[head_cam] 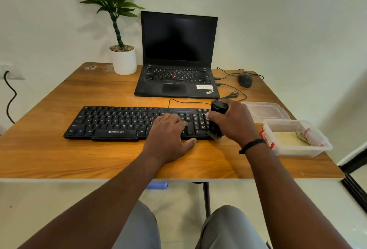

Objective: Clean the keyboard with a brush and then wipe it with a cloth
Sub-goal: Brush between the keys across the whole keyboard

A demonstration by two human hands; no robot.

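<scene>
Head view showed the right hand (232, 121) with its grip around the brush (216, 123) over the keyboard (119, 123); the left hand (168, 131) lay flat on the keys, grip relaxed.

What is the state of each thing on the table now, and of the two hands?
Keyboard: flat on table, cable attached.
Brush: upright, bristles down at keyboard's right end.
Right hand: grips brush.
Left hand: rests flat on keyboard.
Laptop: lid open, screen dark.
Plastic box: open, cloth inside.
Lid: off, lying behind box.
Mouse: idle, beside laptop.
</scene>
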